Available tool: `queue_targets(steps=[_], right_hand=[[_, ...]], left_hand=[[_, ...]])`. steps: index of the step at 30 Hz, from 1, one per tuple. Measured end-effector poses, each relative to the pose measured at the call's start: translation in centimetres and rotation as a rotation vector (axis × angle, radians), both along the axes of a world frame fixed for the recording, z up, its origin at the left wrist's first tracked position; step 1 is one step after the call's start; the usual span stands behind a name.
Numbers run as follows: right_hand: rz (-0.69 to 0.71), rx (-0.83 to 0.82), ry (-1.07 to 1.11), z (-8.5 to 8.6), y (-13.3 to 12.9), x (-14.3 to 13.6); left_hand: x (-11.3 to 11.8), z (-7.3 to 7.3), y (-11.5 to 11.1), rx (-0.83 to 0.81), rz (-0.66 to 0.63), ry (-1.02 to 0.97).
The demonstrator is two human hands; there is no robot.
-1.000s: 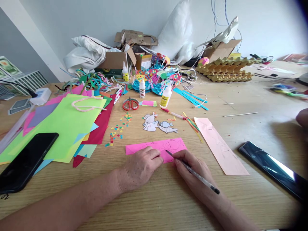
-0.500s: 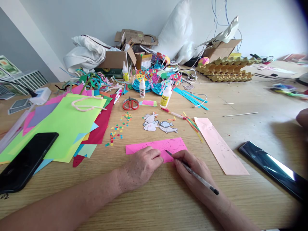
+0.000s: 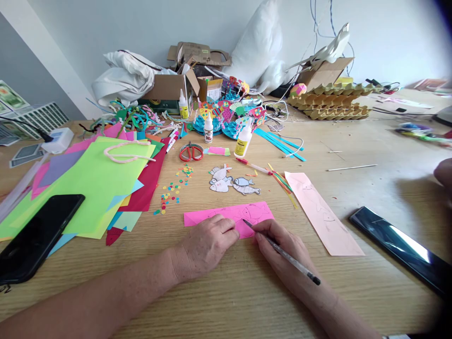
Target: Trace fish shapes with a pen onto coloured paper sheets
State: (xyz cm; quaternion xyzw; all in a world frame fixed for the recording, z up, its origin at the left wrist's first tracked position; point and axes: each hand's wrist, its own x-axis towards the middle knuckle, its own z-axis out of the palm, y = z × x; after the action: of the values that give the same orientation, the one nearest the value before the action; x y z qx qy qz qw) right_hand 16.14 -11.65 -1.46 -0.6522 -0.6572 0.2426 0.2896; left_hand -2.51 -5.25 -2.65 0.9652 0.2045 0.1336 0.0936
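A bright pink paper strip (image 3: 199,217) with fish outlines drawn on it lies flat in front of me. My left hand (image 3: 211,240) rests on its lower edge, fingers curled and pressing the paper; their tips are hidden. In my right hand (image 3: 282,247) is a clear-barrelled pen (image 3: 293,262) with a dark end, pinched near its point. The pen's tip is at the strip, just below the drawn fish. Beyond the strip lie several cut-out paper fish (image 3: 221,183). A pale pink strip (image 3: 312,214) with drawn outlines lies to the right.
Coloured paper sheets (image 3: 95,183) and a black phone (image 3: 42,235) are on the left, another phone (image 3: 395,249) on the right. Red-handled scissors (image 3: 191,151), a glue bottle (image 3: 243,142) and paper dots (image 3: 169,197) lie beyond. Egg trays (image 3: 332,103) stand at the back. Someone's hand (image 3: 444,174) shows far right.
Almost nothing differs. Both hands, the pen and the pink strip keep their places; the whole view has shifted very slightly.
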Motion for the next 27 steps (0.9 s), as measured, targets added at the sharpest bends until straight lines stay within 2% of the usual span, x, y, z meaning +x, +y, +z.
queue_targets(steps=[27], right_hand=[[-0.019,-0.002,-0.004,-0.18,0.06,0.08]], left_hand=[[0.01,-0.04,-0.07,0.001,0.01,0.015]])
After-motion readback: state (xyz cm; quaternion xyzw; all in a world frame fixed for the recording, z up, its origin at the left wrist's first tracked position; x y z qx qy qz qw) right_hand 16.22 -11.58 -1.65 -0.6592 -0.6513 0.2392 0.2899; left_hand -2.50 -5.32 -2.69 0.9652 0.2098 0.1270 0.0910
